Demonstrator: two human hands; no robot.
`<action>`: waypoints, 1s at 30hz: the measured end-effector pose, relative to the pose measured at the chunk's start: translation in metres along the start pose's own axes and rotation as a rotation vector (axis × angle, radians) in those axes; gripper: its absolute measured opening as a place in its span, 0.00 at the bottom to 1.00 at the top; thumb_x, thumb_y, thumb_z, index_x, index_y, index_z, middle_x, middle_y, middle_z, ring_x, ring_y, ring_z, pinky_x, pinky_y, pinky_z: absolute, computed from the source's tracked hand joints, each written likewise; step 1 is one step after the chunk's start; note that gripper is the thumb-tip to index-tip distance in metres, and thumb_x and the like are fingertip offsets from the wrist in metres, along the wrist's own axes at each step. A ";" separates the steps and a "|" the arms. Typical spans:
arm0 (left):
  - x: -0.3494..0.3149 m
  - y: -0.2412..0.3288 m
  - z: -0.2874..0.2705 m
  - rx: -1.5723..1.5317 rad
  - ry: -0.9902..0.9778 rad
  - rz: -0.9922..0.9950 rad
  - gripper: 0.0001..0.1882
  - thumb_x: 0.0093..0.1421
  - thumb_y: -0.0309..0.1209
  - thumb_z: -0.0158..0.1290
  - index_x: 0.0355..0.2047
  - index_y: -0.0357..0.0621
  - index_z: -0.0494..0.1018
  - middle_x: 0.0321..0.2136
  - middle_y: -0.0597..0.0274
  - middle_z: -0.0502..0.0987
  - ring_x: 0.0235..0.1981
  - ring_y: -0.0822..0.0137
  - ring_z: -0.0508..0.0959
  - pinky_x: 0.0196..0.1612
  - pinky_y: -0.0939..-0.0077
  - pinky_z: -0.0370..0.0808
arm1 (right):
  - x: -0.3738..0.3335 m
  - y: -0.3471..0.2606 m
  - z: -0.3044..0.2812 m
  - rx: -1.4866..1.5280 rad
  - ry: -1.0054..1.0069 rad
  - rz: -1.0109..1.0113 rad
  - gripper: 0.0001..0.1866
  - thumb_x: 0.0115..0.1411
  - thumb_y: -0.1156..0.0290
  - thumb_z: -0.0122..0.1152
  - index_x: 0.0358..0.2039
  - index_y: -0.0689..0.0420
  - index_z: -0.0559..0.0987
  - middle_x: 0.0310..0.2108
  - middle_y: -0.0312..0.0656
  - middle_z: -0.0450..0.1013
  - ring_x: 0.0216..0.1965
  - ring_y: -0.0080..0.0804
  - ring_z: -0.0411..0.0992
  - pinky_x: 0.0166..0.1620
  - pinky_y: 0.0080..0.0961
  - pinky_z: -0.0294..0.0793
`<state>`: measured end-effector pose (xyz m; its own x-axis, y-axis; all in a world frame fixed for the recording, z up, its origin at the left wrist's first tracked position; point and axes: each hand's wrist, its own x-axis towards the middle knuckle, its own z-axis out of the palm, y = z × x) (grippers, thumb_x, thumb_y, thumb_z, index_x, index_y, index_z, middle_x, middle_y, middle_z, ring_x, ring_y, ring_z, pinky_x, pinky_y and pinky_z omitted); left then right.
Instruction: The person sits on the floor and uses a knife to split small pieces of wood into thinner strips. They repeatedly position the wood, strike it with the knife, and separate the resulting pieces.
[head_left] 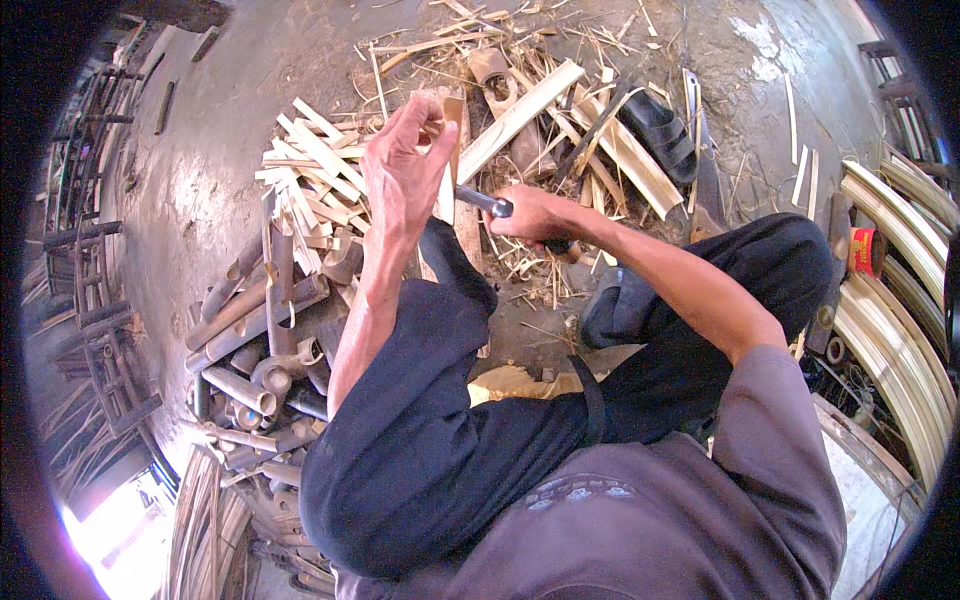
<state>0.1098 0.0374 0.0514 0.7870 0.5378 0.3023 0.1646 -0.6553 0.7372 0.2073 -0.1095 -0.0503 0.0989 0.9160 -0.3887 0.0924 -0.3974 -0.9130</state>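
Fingers (425, 125) of my left hand (400, 170) are pinching the bamboo strip (452, 160) upright at frame centre, steadying it, while my right hand (535, 215) is gripping the knife (485, 202) against it.

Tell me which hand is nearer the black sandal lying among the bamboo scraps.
Right. The right hand, gripping a knife handle, sits just left of the black sandal; the left hand, holding a bamboo strip, is farther left.
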 end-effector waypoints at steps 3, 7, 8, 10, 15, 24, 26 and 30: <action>0.000 -0.001 0.003 0.035 -0.006 0.005 0.10 0.56 0.30 0.60 0.36 0.42 0.73 0.28 0.64 0.78 0.29 0.73 0.79 0.33 0.75 0.75 | 0.004 0.035 0.004 -0.441 0.305 -0.146 0.13 0.52 0.65 0.55 0.34 0.60 0.74 0.20 0.50 0.71 0.22 0.40 0.72 0.30 0.39 0.71; -0.011 0.000 -0.002 0.001 0.060 -0.020 0.09 0.54 0.27 0.59 0.33 0.40 0.71 0.24 0.62 0.75 0.26 0.71 0.76 0.33 0.75 0.73 | 0.004 0.050 0.019 -0.054 0.093 0.037 0.11 0.54 0.63 0.56 0.31 0.58 0.74 0.17 0.40 0.70 0.18 0.29 0.69 0.22 0.32 0.70; -0.015 -0.001 -0.006 0.012 0.067 -0.027 0.09 0.54 0.27 0.59 0.33 0.40 0.71 0.24 0.62 0.75 0.26 0.71 0.76 0.33 0.76 0.73 | -0.001 0.051 0.028 0.160 -0.034 0.157 0.11 0.54 0.63 0.56 0.30 0.58 0.74 0.17 0.38 0.69 0.17 0.26 0.69 0.21 0.31 0.70; -0.015 -0.013 -0.009 0.068 0.091 0.069 0.10 0.55 0.27 0.59 0.35 0.41 0.70 0.22 0.63 0.74 0.25 0.72 0.75 0.31 0.76 0.73 | -0.007 0.052 0.036 0.033 -0.103 0.140 0.10 0.55 0.63 0.56 0.28 0.57 0.74 0.15 0.33 0.66 0.14 0.21 0.66 0.17 0.26 0.68; 0.001 -0.022 0.003 -0.232 0.114 -0.263 0.21 0.56 0.34 0.60 0.45 0.39 0.66 0.24 0.65 0.73 0.22 0.74 0.73 0.27 0.78 0.72 | 0.002 0.054 0.031 -0.111 -0.060 -0.002 0.09 0.53 0.67 0.54 0.25 0.60 0.71 0.15 0.36 0.65 0.16 0.24 0.65 0.20 0.27 0.66; 0.010 -0.057 0.030 -0.380 0.039 -0.408 0.15 0.56 0.39 0.62 0.32 0.39 0.78 0.21 0.70 0.73 0.18 0.78 0.66 0.21 0.80 0.63 | -0.005 0.057 0.045 -0.494 0.250 -0.123 0.12 0.51 0.66 0.55 0.30 0.62 0.76 0.28 0.56 0.76 0.34 0.55 0.76 0.39 0.46 0.74; 0.005 -0.037 0.036 -0.454 0.084 -0.408 0.12 0.55 0.36 0.63 0.30 0.40 0.77 0.23 0.72 0.73 0.21 0.79 0.67 0.22 0.80 0.61 | 0.001 0.085 0.042 -0.507 0.297 -0.269 0.10 0.52 0.69 0.54 0.33 0.60 0.75 0.24 0.56 0.74 0.30 0.53 0.75 0.35 0.46 0.73; -0.008 -0.033 0.015 -0.396 0.178 -0.418 0.12 0.58 0.35 0.60 0.24 0.40 0.76 0.18 0.70 0.72 0.20 0.78 0.67 0.23 0.78 0.64 | -0.004 0.095 0.061 -0.217 -0.173 0.087 0.11 0.54 0.67 0.53 0.25 0.63 0.75 0.18 0.48 0.73 0.15 0.38 0.70 0.24 0.37 0.72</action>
<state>0.1071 0.0469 0.0155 0.5862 0.8101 0.0094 0.1776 -0.1399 0.9741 0.1550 -0.1473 -0.1427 -0.0528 0.8661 -0.4971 0.3031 -0.4604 -0.8344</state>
